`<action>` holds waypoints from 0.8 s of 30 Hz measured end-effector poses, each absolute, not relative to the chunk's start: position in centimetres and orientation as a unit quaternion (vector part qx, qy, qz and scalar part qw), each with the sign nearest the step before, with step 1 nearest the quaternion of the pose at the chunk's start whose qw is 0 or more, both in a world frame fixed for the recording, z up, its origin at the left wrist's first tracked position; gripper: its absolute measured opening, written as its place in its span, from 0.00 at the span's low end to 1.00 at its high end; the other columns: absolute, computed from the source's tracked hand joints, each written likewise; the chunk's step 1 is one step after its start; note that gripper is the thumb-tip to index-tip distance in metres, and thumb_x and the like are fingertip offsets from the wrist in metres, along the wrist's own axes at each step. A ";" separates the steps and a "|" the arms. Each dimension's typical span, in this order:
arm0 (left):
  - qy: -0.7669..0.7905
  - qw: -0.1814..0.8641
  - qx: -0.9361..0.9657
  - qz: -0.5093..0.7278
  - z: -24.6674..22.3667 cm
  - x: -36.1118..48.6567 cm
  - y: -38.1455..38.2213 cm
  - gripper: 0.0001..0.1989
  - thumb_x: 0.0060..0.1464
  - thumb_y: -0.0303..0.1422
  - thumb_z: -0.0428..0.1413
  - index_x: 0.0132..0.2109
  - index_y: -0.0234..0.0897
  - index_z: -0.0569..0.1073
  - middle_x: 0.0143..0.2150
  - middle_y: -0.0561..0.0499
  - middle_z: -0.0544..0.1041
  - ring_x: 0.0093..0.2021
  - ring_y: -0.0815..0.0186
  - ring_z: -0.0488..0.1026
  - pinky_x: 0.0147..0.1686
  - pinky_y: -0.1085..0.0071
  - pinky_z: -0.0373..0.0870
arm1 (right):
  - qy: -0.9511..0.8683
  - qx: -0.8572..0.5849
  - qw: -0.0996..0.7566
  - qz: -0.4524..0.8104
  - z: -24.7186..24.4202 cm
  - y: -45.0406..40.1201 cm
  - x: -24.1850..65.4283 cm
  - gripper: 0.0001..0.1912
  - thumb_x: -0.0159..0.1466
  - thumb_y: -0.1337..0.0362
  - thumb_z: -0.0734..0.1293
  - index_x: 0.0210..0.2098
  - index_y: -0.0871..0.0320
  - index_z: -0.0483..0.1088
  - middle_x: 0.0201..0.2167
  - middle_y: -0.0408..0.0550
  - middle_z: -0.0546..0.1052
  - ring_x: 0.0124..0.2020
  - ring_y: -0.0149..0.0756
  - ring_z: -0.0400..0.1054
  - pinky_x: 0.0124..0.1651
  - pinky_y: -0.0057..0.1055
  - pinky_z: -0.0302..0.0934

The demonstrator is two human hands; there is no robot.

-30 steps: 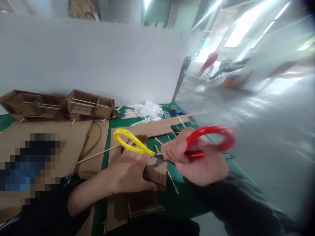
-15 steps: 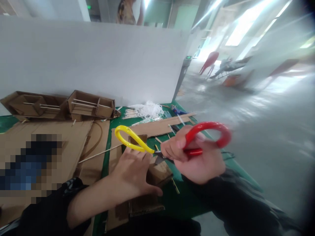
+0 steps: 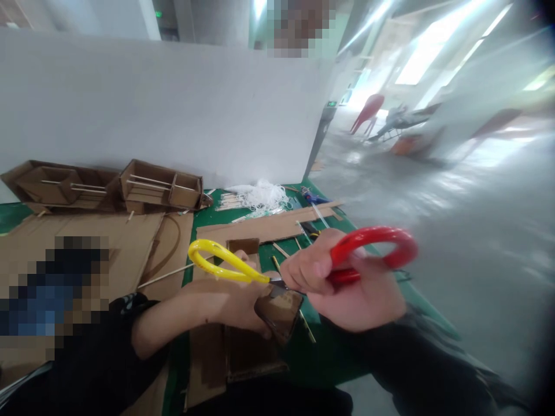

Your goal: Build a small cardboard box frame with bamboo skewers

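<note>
- Head view, right hand (image 3: 347, 286): closed about the widely splayed scissors with one yellow loop handle, one red loop handle and dark metal blades (image 3: 277, 283). Fingers are curled and pressed together near the base of the red loop. The yellow loop sticks out leftward above the other hand, gripped by nobody; I judge this leaves a single blade to be steered by the red side.
- Left hand (image 3: 236, 300): clamped on a small folded piece of brown cardboard (image 3: 284, 309), thumb along its near side. The other fingers are partly hidden behind the yellow loop, so I cannot tell how they are spread. The grip appears intended to steady the piece against the blade.
- Location of the work: in front of the person's body, above the green tabletop (image 3: 321, 364), with metal lying over the folded piece's upper edge. Whether it cuts in, I cannot tell.
- Below the left hand: a shallow brown cardboard tray with raised edges (image 3: 255, 352), close to the body, presumably for easy reach.
- Beyond the hands: a long flat brown cardboard strip (image 3: 255, 224) and a tangle of thin white string (image 3: 265, 196), apparently set back to leave working room.
- Far left: a long brown cardboard structure with compartments and pale rods (image 3: 160, 184), standing near the white upright panel (image 3: 173, 110).
</note>
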State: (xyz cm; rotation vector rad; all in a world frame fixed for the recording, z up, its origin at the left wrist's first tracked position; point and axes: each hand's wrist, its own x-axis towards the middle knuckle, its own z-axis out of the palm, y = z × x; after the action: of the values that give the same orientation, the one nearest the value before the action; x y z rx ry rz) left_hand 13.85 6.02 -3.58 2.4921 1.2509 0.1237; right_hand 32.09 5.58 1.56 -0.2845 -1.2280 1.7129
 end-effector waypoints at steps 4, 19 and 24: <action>0.451 0.122 0.881 0.066 -3.6 15.4 5.3 0.28 0.45 0.59 0.58 0.38 0.38 0.77 0.47 0.41 0.75 0.49 0.46 0.71 0.49 0.54 0.68 | -0.511 -0.129 0.515 0.676 1.4 5.6 31.7 0.17 0.64 0.56 0.60 0.24 0.55 0.73 0.13 0.37 0.52 0.16 0.29 0.46 0.25 0.32 0.45; 0.494 0.112 0.860 0.070 -3.6 14.1 3.9 0.22 0.50 0.51 0.58 0.45 0.40 0.72 0.42 0.45 0.78 0.47 0.47 0.73 0.53 0.48 0.62 | -0.512 -0.140 0.547 0.648 1.2 5.7 31.3 0.18 0.65 0.56 0.60 0.24 0.55 0.72 0.12 0.36 0.54 0.15 0.27 0.45 0.25 0.32 0.45; 0.504 0.106 0.854 0.079 -4.3 14.3 5.3 0.31 0.49 0.57 0.58 0.52 0.39 0.72 0.51 0.41 0.75 0.54 0.45 0.70 0.53 0.53 0.65 | -0.515 -0.149 0.523 0.662 1.3 5.7 31.4 0.18 0.65 0.53 0.61 0.25 0.55 0.72 0.12 0.36 0.54 0.16 0.28 0.47 0.25 0.31 0.46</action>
State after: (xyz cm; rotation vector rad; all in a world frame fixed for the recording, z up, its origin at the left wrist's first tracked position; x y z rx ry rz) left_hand 14.30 5.28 -4.31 2.5153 1.4845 0.2321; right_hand 31.43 5.68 1.32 -0.3579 -1.2337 1.5851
